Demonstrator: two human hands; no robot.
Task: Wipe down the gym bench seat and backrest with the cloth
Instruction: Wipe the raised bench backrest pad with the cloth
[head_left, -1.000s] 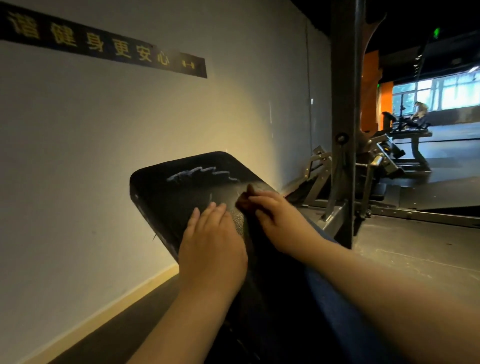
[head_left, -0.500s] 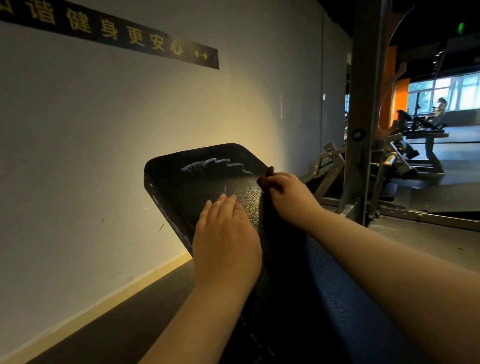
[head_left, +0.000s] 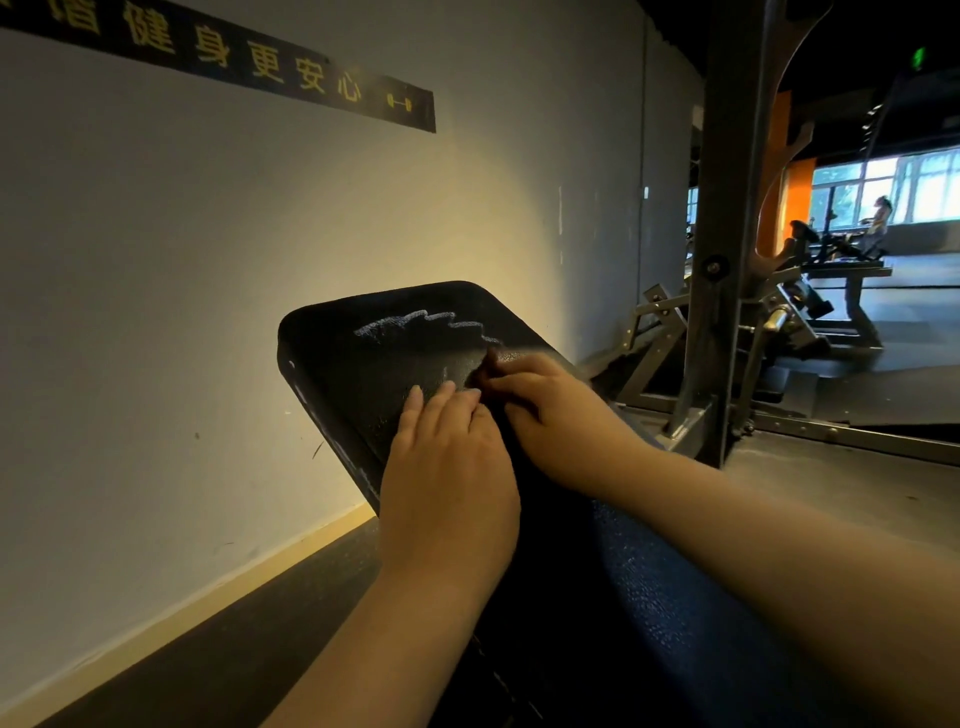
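The black padded backrest (head_left: 363, 374) of the gym bench slopes up toward the wall, with a white wavy chalk-like streak (head_left: 431, 322) near its top end. My left hand (head_left: 447, 467) lies flat on the pad, fingers straight and together. My right hand (head_left: 550, 410) presses a dark reddish-brown cloth (head_left: 485, 371) onto the pad just below the streak, fingers curled over it. Only a small edge of the cloth shows past the fingertips. Both forearms cover the lower pad.
A pale wall (head_left: 208, 286) with a black sign of yellow characters (head_left: 260, 67) stands close on the left. A steel rack upright (head_left: 727, 234) rises on the right, with more gym machines (head_left: 810, 306) and bright windows behind it. Dark floor runs along the wall.
My right hand slid the cloth up along the right side of the pad, then came back left beside my left hand. The camera moved closer to the bench.
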